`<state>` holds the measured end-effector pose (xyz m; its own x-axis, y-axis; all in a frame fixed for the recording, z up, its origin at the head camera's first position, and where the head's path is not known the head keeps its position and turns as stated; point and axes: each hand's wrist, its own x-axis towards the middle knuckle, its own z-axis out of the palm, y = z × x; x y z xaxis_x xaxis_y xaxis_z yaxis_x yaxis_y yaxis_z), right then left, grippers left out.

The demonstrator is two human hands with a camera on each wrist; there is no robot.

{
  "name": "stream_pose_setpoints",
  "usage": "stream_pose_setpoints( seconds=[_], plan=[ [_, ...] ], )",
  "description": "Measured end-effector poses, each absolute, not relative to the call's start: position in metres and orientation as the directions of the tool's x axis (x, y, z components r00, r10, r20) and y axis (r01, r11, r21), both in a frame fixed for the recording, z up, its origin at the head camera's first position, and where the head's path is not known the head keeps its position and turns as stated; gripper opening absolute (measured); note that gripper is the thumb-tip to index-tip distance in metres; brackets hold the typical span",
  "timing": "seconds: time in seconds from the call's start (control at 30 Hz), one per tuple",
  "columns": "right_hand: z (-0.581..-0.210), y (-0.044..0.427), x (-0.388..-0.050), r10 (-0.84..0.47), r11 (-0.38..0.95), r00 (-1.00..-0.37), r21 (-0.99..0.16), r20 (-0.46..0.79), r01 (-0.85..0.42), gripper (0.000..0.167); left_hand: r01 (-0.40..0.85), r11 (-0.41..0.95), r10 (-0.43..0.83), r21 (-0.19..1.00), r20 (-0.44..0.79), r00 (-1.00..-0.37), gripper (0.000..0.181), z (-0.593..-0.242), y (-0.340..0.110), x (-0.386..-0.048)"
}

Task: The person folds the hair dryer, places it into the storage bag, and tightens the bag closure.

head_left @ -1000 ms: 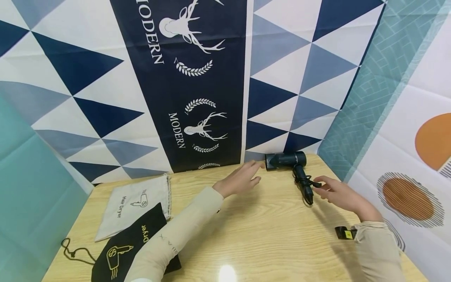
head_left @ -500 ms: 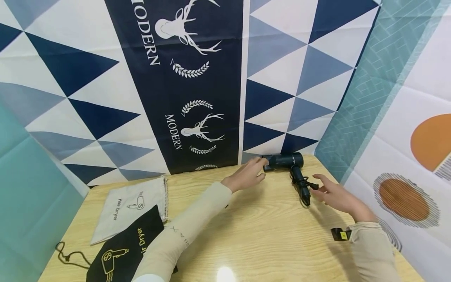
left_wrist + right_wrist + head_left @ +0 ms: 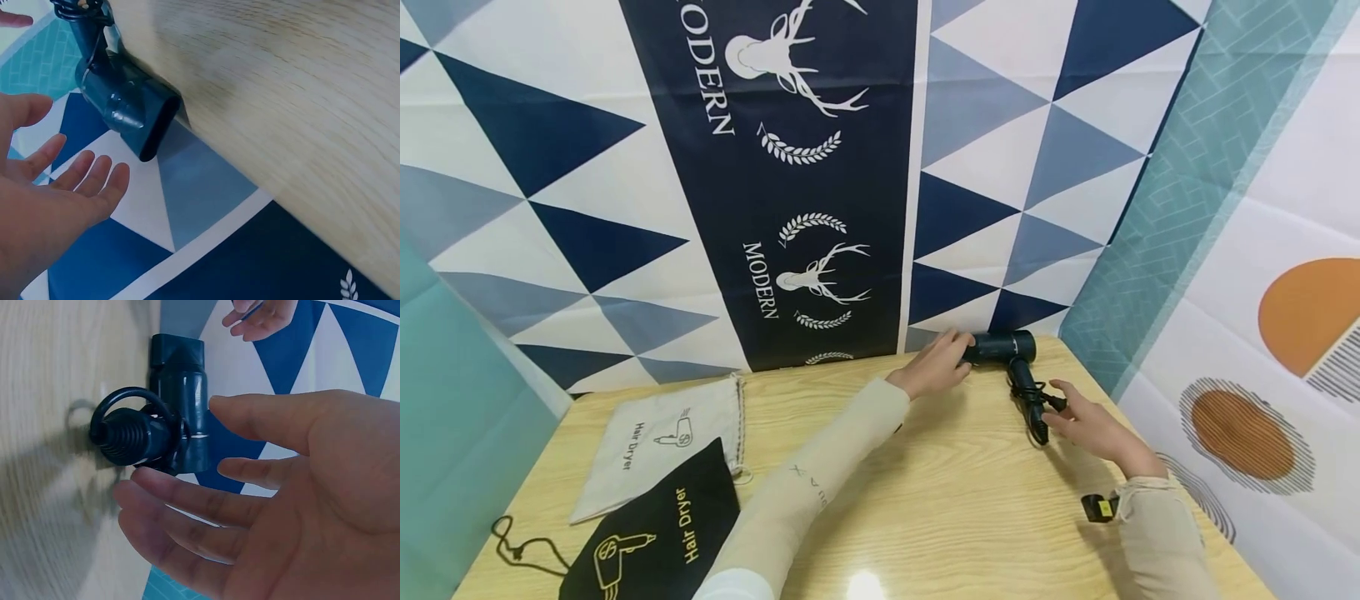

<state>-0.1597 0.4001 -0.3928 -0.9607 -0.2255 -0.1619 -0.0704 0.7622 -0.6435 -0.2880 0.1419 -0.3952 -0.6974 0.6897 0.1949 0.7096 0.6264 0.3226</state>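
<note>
One table (image 3: 955, 517) by patterned walls (image 3: 820, 183) bears a dryer (image 3: 1000, 347).

A black bag (image 3: 655, 508) with gold writing (image 3: 689, 525) laps over a white bag (image 3: 655, 454) on the pale wood table (image 3: 955, 500). A dark string (image 3: 516, 552) curls out from the black bag. The back wall (image 3: 880, 175) has blue and white triangles (image 3: 610, 246) and white deer heads (image 3: 788, 282). Orange round shapes (image 3: 1307, 308) are on the right wall (image 3: 1217, 317).

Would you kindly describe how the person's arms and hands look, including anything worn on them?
The left hand and right hand wear no gloves. The left sleeve is long and cream, with dark markings; the right sleeve is similarly pale, wrinkled at its cuff. A small black device with a yellow patch juts out there.
</note>
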Motion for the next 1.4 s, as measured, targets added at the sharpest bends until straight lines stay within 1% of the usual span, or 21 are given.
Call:
stream_pose_setpoints(
  seconds=[0.27, 0.43, 0.53, 0.63, 0.77, 0.9, 0.97, 1.07, 1.17, 1.27, 1.33, 1.4],
  plan=[
    [-0.398, 0.4, -0.165, -0.211, 0.768, -0.973, -0.632, -0.095, -0.105, 0.074, 0.673, 0.652, 0.647, 0.349, 0.207, -0.734, 0.041, -0.399, 0.16, -0.302],
    [-0.409, 0.394, -0.167, -0.186, 0.792, -0.979, -0.602, -0.085, -0.098, 0.075, 0.607, 0.705, 0.598, 0.367, 0.154, -0.787, 0.042, -0.411, 0.166, -0.312],
    [-0.416, 0.39, -0.169, -0.172, 0.801, -0.982, -0.592, -0.074, -0.096, 0.074, 0.574, 0.714, 0.579, 0.4, 0.123, -0.806, 0.046, -0.417, 0.165, -0.318],
    [-0.424, 0.388, -0.171, -0.16, 0.811, -0.985, -0.577, -0.064, -0.095, 0.072, 0.57, 0.702, 0.589, 0.427, 0.101, -0.802, 0.051, -0.422, 0.165, -0.324],
    [-0.431, 0.387, -0.174, -0.147, 0.819, -0.988, -0.566, -0.052, -0.092, 0.071, 0.566, 0.719, 0.592, 0.404, 0.072, -0.803, 0.057, -0.425, 0.165, -0.327],
    [-0.435, 0.388, -0.177, -0.13, 0.831, -0.991, -0.548, -0.021, -0.097, 0.069, 0.541, 0.766, 0.552, 0.348, 0.078, -0.83, 0.061, -0.424, 0.167, -0.325],
    [-0.436, 0.389, -0.177, -0.121, 0.839, -0.993, -0.535, -0.012, -0.096, 0.069, 0.52, 0.785, 0.528, 0.336, 0.075, -0.846, 0.068, -0.423, 0.167, -0.322],
    [-0.437, 0.391, -0.176, -0.12, 0.837, -0.993, -0.539, -0.021, -0.09, 0.07, 0.482, 0.812, 0.496, 0.329, 0.045, -0.867, 0.079, -0.425, 0.167, -0.318],
    [-0.437, 0.391, -0.176, -0.117, 0.828, -0.991, -0.558, -0.06, -0.064, 0.074, 0.454, 0.821, 0.479, 0.346, 0.014, -0.877, 0.086, -0.429, 0.165, -0.316],
    [-0.436, 0.39, -0.176, -0.103, 0.817, -0.989, -0.576, -0.107, -0.023, 0.083, 0.419, 0.805, 0.464, 0.421, -0.007, -0.886, 0.089, -0.432, 0.163, -0.316],
    [-0.436, 0.389, -0.176, -0.097, 0.814, -0.987, -0.581, -0.128, -0.005, 0.086, 0.371, 0.78, 0.443, 0.504, -0.025, -0.896, 0.09, -0.434, 0.16, -0.317],
    [-0.436, 0.388, -0.176, -0.11, 0.811, -0.985, -0.585, -0.131, -0.012, 0.085, 0.311, 0.735, 0.425, 0.603, -0.053, -0.903, 0.087, -0.436, 0.156, -0.319]
  ],
)
